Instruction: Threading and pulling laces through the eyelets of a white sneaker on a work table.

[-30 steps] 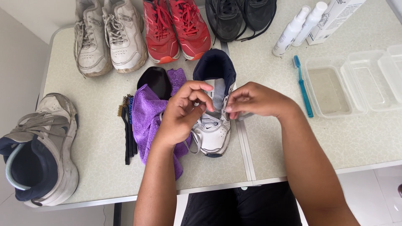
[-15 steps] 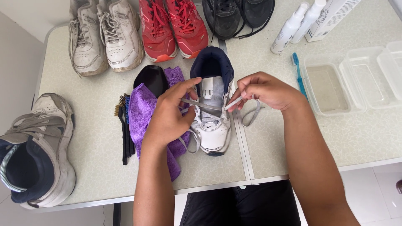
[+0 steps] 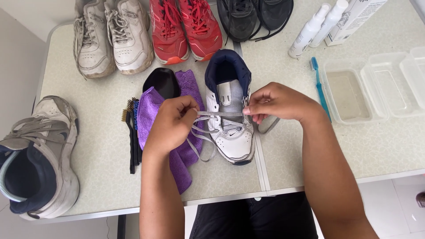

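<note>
Hands [image 3: 172,126] stretch lace [image 3: 220,114] crosswise (sneaker [image 3: 230,110] toe-near).

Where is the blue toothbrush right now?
In the head view, the blue toothbrush lies on the table to the right of the right hand, along the left edge of the nearest clear plastic tray and below the white spray bottles.

Grey lace [image 3: 220,114] taut between left hand [image 3: 171,126] and right hand [image 3: 276,102] — across white-and-navy sneaker [image 3: 230,110] on speckled table [image 3: 102,119].

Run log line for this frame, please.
left hand: pinching grey lace | right hand: pinching lace | white sneaker: on table, toe toward person
</note>
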